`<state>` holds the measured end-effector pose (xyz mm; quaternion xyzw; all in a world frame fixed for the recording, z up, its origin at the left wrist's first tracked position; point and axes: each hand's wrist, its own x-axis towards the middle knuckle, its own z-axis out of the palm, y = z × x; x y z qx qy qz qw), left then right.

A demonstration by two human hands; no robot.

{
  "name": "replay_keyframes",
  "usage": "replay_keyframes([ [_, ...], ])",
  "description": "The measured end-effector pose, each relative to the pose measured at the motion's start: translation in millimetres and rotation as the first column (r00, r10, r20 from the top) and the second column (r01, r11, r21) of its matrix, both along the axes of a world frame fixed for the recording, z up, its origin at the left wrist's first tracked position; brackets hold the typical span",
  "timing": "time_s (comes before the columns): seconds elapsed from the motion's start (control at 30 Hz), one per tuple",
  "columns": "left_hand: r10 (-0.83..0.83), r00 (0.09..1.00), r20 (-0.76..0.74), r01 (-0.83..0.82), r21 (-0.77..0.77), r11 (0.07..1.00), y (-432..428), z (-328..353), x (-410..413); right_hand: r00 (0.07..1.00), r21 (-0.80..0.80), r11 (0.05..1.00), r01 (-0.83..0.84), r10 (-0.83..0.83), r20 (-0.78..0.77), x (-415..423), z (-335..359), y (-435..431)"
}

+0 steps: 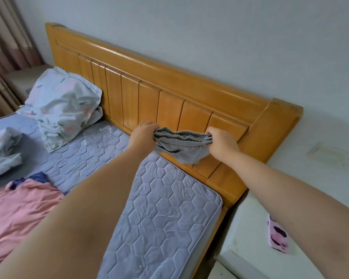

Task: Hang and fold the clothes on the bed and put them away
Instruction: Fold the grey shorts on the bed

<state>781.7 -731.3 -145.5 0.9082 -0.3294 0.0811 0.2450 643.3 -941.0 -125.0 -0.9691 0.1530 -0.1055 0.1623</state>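
Left grip (144, 133) and right grip (220, 140) each clench one end of the grey garment (182, 144), centre frame, held above the mattress (159, 208) near the headboard (169, 93). Long axis runs left-right between them; fabric sags below.

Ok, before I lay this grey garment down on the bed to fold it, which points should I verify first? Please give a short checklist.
1. The left hand grips one end of the grey garment: ok.
2. The right hand grips the other end: ok.
3. The waistband is pulled straight between the hands: not ok, it is bunched up.
4. Bare mattress lies below to lay it on: ok.
5. The pink garment lies apart from that spot: ok.
6. The garment is right side out: cannot tell.
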Motion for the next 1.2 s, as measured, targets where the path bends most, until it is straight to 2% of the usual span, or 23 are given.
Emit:
replay_keyframes([
  [0.1,-0.081,0.996,-0.039,0.083,0.043,0.996,36.5,-81.0,-29.2,0.996,-0.022,1.000,0.000,-0.002,-0.093,-31.8,-78.6,34.8],
  [0.2,-0.178,0.969,-0.169,0.207,0.175,0.963,75.5,-175.8,-74.3,0.956,-0.015,0.999,-0.041,0.035,-0.292,-75.6,-174.1,72.5],
  [0.3,-0.226,0.914,-0.337,0.342,0.344,0.874,117.3,-270.0,-127.0,0.873,0.022,0.997,-0.075,0.077,-0.481,-128.2,-266.8,115.2],
  [0.4,-0.257,0.837,-0.483,0.485,0.438,0.757,153.9,-339.5,-180.2,0.776,0.130,0.982,-0.138,0.189,-0.602,-178.4,-338.7,153.5],
  [0.53,-0.191,0.755,-0.627,0.556,0.458,0.694,185.3,-391.0,-230.0,0.688,0.249,0.961,-0.118,0.260,-0.678,-226.7,-385.4,186.7],
  [0.63,-0.125,0.670,-0.732,0.652,0.500,0.570,198.2,-413.6,-253.2,0.532,0.318,0.946,-0.066,0.304,-0.791,-249.9,-403.1,202.9],
  [0.7,-0.084,0.633,-0.769,0.685,0.506,0.524,203.0,-422.2,-263.1,0.474,0.354,0.935,-0.031,0.325,-0.819,-256.2,-410.2,209.7],
  [0.73,-0.060,0.631,-0.774,0.667,0.501,0.552,204.1,-425.1,-264.9,0.470,0.369,0.929,0.012,0.321,-0.823,-255.9,-411.9,210.9],
  [0.8,0.028,0.606,-0.795,0.570,0.458,0.682,203.4,-423.1,-261.1,0.507,0.410,0.903,0.129,0.295,-0.810,-250.8,-416.3,204.4],
  [0.9,0.141,0.512,-0.847,0.319,0.340,0.885,196.4,-413.4,-239.6,0.606,0.478,0.830,0.286,0.229,-0.762,-233.1,-419.7,178.0],
  [0.97,0.170,0.442,-0.881,0.132,0.252,0.959,187.0,-405.9,-224.7,0.696,0.507,0.787,0.352,0.142,-0.703,-213.9,-414.4,159.5],
  [1.03,0.179,0.399,-0.899,-0.029,0.182,0.983,173.4,-402.3,-213.0,0.771,0.524,0.762,0.381,0.052,-0.635,-191.4,-409.1,141.9],
  [1.1,0.221,0.425,-0.878,-0.183,0.156,0.971,157.8,-402.4,-207.1,0.816,0.491,0.780,0.388,-0.044,-0.576,-171.1,-405.7,132.9],
  [1.13,0.269,0.472,-0.840,-0.240,0.171,0.956,151.2,-404.8,-206.4,0.827,0.460,0.790,0.406,-0.103,-0.553,-163.8,-405.4,132.0],
  [1.2,0.320,0.669,-0.671,-0.245,0.207,0.947,144.1,-414.9,-208.7,0.843,0.422,0.806,0.415,-0.167,-0.511,-157.3,-410.6,137.5],
])
